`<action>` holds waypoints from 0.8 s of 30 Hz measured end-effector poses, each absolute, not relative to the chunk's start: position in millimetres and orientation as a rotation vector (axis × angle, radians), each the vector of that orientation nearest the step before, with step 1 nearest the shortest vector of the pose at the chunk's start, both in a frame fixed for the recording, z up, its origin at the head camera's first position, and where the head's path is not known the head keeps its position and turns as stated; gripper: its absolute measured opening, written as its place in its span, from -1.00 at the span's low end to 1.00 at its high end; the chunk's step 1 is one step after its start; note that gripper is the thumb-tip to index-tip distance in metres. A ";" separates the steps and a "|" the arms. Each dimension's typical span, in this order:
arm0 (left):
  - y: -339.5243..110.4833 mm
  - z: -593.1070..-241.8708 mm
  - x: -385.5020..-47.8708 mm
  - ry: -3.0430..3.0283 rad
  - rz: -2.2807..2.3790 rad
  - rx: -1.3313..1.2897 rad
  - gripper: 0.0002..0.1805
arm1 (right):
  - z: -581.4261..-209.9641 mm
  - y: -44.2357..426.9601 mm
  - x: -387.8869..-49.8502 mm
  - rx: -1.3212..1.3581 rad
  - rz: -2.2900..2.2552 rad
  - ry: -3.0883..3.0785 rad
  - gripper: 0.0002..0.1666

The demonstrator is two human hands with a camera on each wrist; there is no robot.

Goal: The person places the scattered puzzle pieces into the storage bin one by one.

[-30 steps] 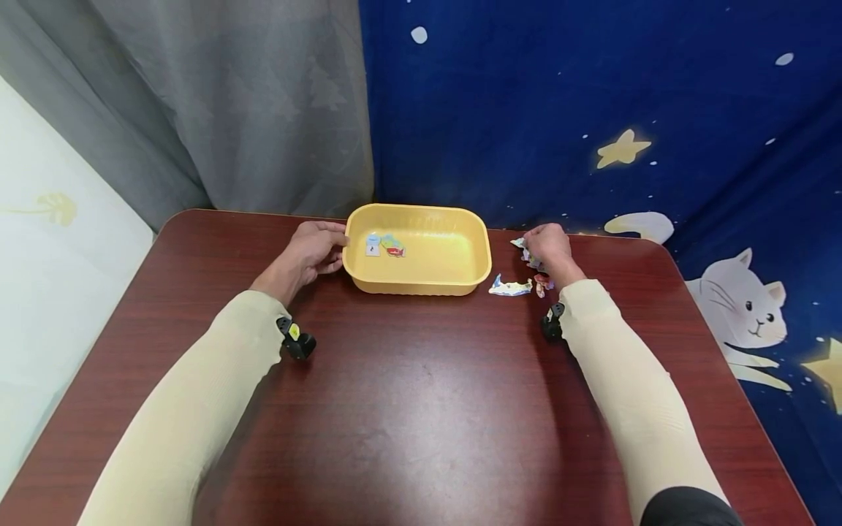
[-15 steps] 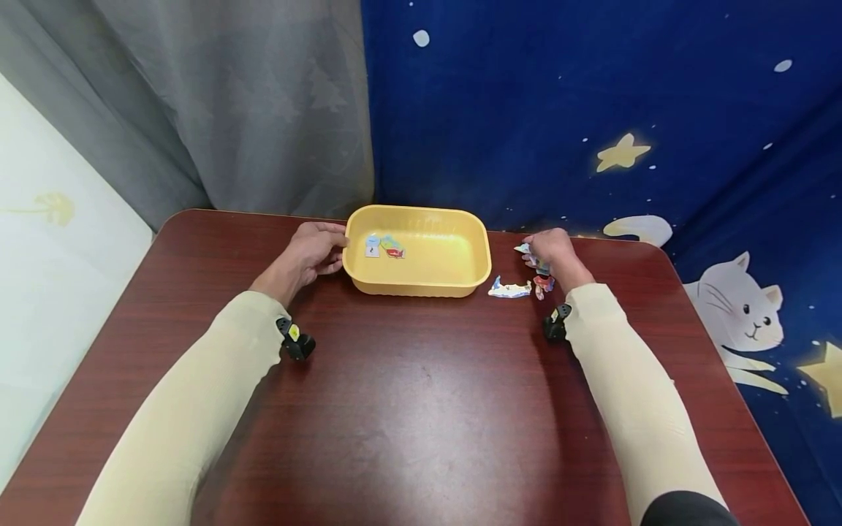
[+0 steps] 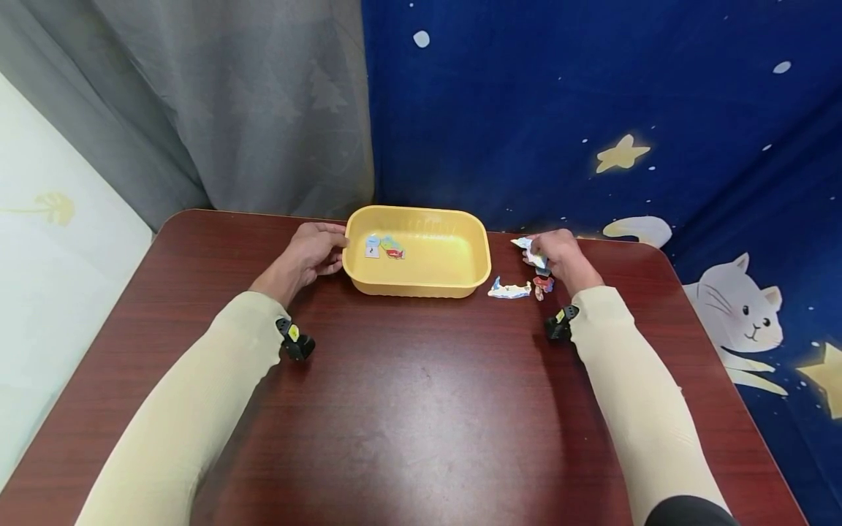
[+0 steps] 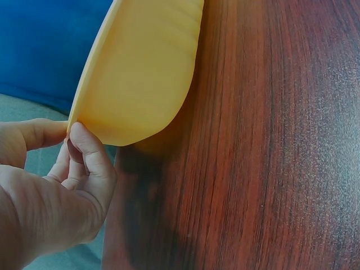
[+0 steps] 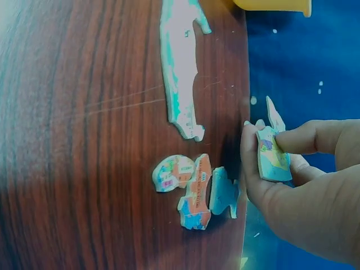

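Observation:
My left hand [image 3: 310,252] pinches the left rim of a yellow plastic basin [image 3: 421,283] between thumb and fingers, as the left wrist view shows at close range. Off the basin's right side, my right hand [image 3: 559,252] holds a flat printed puzzle piece [image 5: 273,157] between thumb and fingers, raised above the table's far edge. A pale pointed tip [image 5: 274,115] sticks out beyond the thumb; whether it belongs to the same piece is unclear. On the table beneath lie a long white-blue piece [image 3: 509,290], a red-orange piece [image 3: 542,285] and a pale blue-green one [image 5: 223,191].
Inside the basin, at its left end, lie a few small flat pieces [image 3: 393,247], one red and green. The dark red wooden table [image 3: 421,409] ends just behind the basin, where grey and blue curtains [image 3: 559,109] hang.
My right hand has drawn slightly right and toward me and lifted the printed piece, which now shows more beside the fingers. The left hand and basin stay put.

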State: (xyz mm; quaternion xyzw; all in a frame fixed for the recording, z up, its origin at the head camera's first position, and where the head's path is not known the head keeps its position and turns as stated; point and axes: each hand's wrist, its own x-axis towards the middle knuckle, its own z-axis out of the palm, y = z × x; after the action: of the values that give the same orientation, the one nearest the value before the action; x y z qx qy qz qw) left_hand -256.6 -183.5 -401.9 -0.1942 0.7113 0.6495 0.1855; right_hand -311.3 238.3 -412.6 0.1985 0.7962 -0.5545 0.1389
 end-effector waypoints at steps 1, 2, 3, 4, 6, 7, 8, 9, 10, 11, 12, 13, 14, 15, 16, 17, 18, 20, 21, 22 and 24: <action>-183.4 -402.1 -256.5 2.005 1.829 -0.546 -0.60 | -412.6 238.3 -311.8 0.569 -1.616 2.283 -0.41; -183.3 -402.3 -256.4 2.007 1.829 -0.545 -0.61 | -412.4 238.0 -312.0 0.563 -1.630 2.264 -0.36; -183.3 -402.6 -256.3 2.008 1.827 -0.546 -0.61 | -412.0 237.7 -312.1 0.560 -1.636 2.250 -0.35; -183.5 -403.0 -256.3 2.009 1.826 -0.546 -0.61 | -411.3 237.1 -312.0 0.564 -1.648 2.235 -0.36; -183.4 -403.2 -256.1 2.011 1.828 -0.548 -0.61 | -410.3 236.0 -312.2 0.570 -1.658 2.218 -0.38; -183.5 -403.4 -256.1 2.011 1.828 -0.550 -0.61 | -409.3 235.5 -311.8 0.562 -1.648 2.224 -0.39; -183.6 -403.4 -256.0 2.013 1.828 -0.550 -0.61 | -408.6 235.2 -311.7 0.558 -1.628 2.238 -0.41; -183.6 -403.4 -255.9 2.013 1.827 -0.551 -0.61 | -408.0 235.0 -311.7 0.555 -1.606 2.253 -0.43; -183.6 -403.4 -256.0 2.012 1.828 -0.551 -0.61 | -407.1 234.8 -311.5 0.554 -1.586 2.268 -0.44; -183.5 -403.3 -256.1 2.013 1.828 -0.551 -0.61 | -406.3 234.7 -311.4 0.541 -1.568 2.279 -0.45; -183.5 -403.3 -256.2 2.013 1.826 -0.550 -0.61 | -405.2 234.3 -311.1 0.538 -1.554 2.288 -0.46; -183.4 -403.2 -256.3 2.014 1.824 -0.550 -0.61 | -404.0 233.7 -310.6 0.537 -1.548 2.291 -0.46; -183.2 -403.1 -256.4 2.014 1.823 -0.549 -0.61 | -402.7 233.2 -310.2 0.538 -1.540 2.294 -0.47; -183.2 -403.1 -256.6 2.013 1.823 -0.551 -0.61 | -401.5 232.6 -309.8 0.536 -1.540 2.290 -0.47; -183.3 -403.2 -256.7 2.011 1.824 -0.552 -0.61 | -400.0 231.8 -309.3 0.533 -1.546 2.283 -0.47; -183.1 -402.9 -256.6 2.010 1.826 -0.552 -0.61 | -398.4 231.1 -308.8 0.530 -1.548 2.279 -0.47; -183.3 -402.9 -256.7 2.008 1.828 -0.553 -0.61 | -396.9 230.4 -308.3 0.537 -1.548 2.278 -0.48; -183.6 -402.9 -256.8 2.004 1.833 -0.556 -0.61 | -393.4 229.4 -307.3 0.535 -1.538 2.289 -0.49; -183.9 -403.0 -256.8 2.002 1.834 -0.557 -0.61 | -391.5 228.6 -306.8 0.536 -1.535 2.299 -0.50; -184.0 -402.8 -256.8 2.001 1.835 -0.555 -0.60 | -389.6 228.0 -306.5 0.532 -1.533 2.308 -0.51; -184.4 -402.9 -256.9 2.001 1.833 -0.555 -0.60 | -385.8 226.4 -306.0 0.527 -1.539 2.325 -0.54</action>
State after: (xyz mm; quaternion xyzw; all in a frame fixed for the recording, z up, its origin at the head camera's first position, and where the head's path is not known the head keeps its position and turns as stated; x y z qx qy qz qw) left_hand -256.9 -184.4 -402.9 -0.1968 0.7100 0.6504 0.1846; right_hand -306.0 226.4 -385.8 0.1836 0.8100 -0.5360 0.1515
